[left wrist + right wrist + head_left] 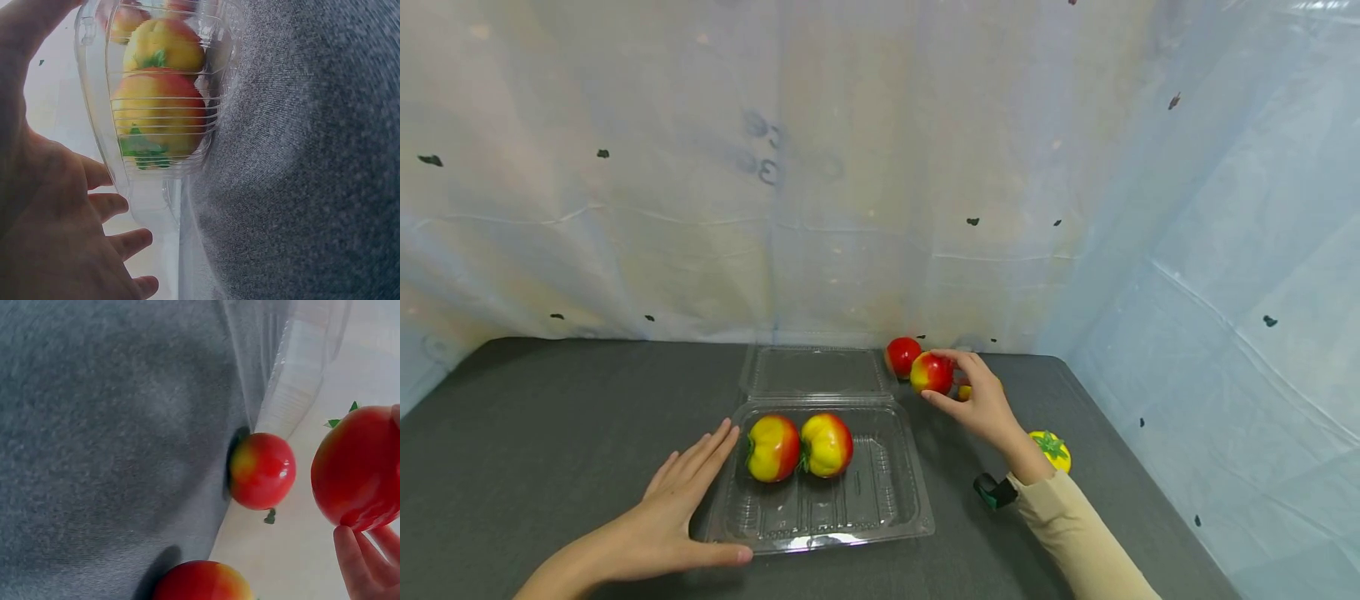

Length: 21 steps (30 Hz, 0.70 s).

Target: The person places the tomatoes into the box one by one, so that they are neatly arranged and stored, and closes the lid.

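Note:
My right hand [981, 404] holds a red-and-yellow tomato [931, 373] between thumb and fingers; in the right wrist view this tomato [356, 469] appears raised off the grey table. Two more red-and-yellow tomatoes, a left one [773, 448] and a right one [827, 445], sit side by side in a clear plastic clamshell box [880, 500]. Its lid [820, 371] lies folded back. With fingers spread, my left hand [662, 525] is at the box's left side, thumb by the near corner. The left wrist view shows fingertips close to the box wall [103, 144].
Behind the held tomato lies a red tomato [902, 357]. A yellow one [964, 392] is mostly hidden by the right hand. Near the right forearm rests a yellow tomato with a green top [1051, 450]. Plastic sheeting [865, 167] hangs behind the grey table [587, 417].

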Motion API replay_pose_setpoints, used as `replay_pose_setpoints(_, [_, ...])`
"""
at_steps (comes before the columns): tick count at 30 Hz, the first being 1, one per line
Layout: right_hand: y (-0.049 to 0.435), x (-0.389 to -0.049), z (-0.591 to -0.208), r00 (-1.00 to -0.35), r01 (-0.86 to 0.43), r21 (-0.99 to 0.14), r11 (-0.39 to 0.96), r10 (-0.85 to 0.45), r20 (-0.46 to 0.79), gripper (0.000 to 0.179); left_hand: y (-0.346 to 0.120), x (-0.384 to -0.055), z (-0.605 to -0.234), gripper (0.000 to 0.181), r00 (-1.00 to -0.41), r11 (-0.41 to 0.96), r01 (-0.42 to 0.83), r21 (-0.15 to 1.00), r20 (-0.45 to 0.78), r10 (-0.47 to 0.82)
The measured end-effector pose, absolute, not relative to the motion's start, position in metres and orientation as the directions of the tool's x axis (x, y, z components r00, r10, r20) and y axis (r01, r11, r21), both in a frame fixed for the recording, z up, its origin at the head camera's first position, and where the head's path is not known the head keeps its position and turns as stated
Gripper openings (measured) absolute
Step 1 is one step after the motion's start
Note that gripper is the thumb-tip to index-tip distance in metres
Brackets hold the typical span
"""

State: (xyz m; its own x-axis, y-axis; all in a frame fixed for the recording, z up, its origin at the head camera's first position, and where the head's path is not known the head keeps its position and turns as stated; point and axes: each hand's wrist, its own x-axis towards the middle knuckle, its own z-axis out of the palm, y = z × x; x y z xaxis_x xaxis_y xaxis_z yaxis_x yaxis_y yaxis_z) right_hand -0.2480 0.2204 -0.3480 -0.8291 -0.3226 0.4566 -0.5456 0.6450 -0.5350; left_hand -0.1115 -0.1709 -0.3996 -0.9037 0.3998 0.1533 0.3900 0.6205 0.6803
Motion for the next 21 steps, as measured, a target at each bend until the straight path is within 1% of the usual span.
replay_pose_setpoints(10, [0.216, -0.242, -0.346, -0.805, -0.581, -0.524, 0.622, -0.346, 0.482, 0.057, -0.171, -0.111, -0.399, 0.117, -0.910, 0.628, 0.373, 0.683, 0.138, 0.391])
replay_pose_setpoints(21, [0.206, -0.228, -0.342, -0.775, -0.632, -0.574, 0.521, -0.416, 0.476, 0.057, -0.172, -0.111, -0.399, 0.117, -0.914, 0.629, 0.361, 0.689, 0.127, 0.385])
